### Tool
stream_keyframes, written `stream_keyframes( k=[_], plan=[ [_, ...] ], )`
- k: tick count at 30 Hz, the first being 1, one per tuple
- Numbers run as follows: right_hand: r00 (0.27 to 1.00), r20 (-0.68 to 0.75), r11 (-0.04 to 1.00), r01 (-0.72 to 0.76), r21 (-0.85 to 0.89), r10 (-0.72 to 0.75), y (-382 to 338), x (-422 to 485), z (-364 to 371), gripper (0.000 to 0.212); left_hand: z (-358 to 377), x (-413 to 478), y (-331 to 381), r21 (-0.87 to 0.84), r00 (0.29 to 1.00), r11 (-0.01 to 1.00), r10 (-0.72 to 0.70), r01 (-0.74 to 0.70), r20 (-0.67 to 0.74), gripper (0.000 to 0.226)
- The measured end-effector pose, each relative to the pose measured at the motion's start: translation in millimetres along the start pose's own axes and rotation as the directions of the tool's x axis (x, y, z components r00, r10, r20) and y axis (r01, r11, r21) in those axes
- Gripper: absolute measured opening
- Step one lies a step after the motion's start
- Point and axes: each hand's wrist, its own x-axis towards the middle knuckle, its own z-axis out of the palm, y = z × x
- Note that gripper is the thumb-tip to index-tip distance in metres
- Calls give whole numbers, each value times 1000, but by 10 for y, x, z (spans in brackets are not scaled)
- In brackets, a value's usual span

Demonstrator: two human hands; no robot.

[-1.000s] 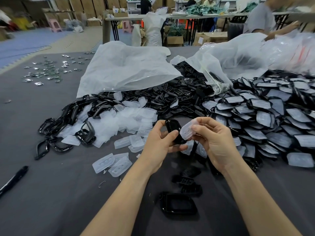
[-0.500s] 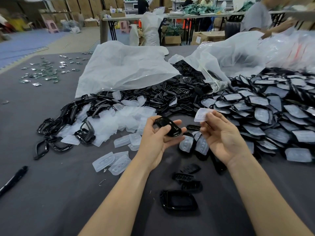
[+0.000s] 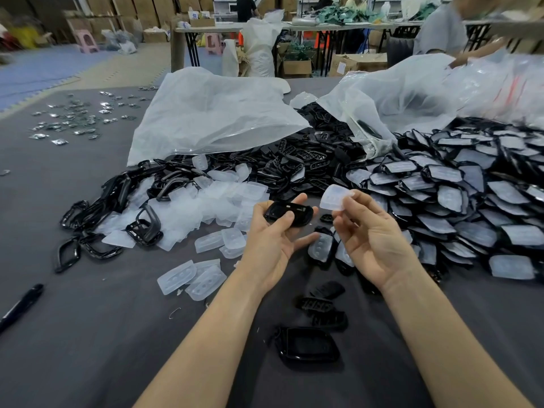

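black shell (image 3: pixel 290 214): glossy, tilted, held | clear pad (image 3: pixel 334 197): translucent, held beside it, apart

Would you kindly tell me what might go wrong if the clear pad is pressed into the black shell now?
The right hand pinches the translucent button pad by one edge only, so it may bend or slip free. The left hand holds the black shell high on its fingers with the thumb on top; pressing could tip it out onto the grey table.
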Motion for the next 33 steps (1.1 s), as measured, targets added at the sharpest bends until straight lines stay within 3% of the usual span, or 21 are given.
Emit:
stream_keyframes(
  k=[6, 13, 18, 22, 26, 33],
  plan=[
    [999, -8, 989, 43, -145, -45, 59, 7, -7, 14, -6, 0, -13, 51, 999, 998, 39, -39, -13, 14],
    [990, -113, 971, -55, 233, 84, 20, 33, -34, 12, -3, 23, -37, 42, 997, 996, 75, -73, -30, 15],
    [982, -126, 924, -82, 374, 138, 2, 50, -75, 22, -9, 8, -58, 124, 988, 981, 152, -150, -9, 22],
    [984, -116, 922, -84, 377, 137, -10, 56, -92, 15, 2, 7, -75, 308, 974, 927, 227, -214, -8, 34],
    [986, -116, 929, -73, 363, 123, -21, 44, -89, 14, -1, 18, -94, 476, 964, 846, 266, -238, 10, 26],
    [993, -116, 974, 15, 227, 12, -55, 4, -59, 12, 1, -20, -63, 525, 965, 816, 259, -242, 43, 17]
  ],
)
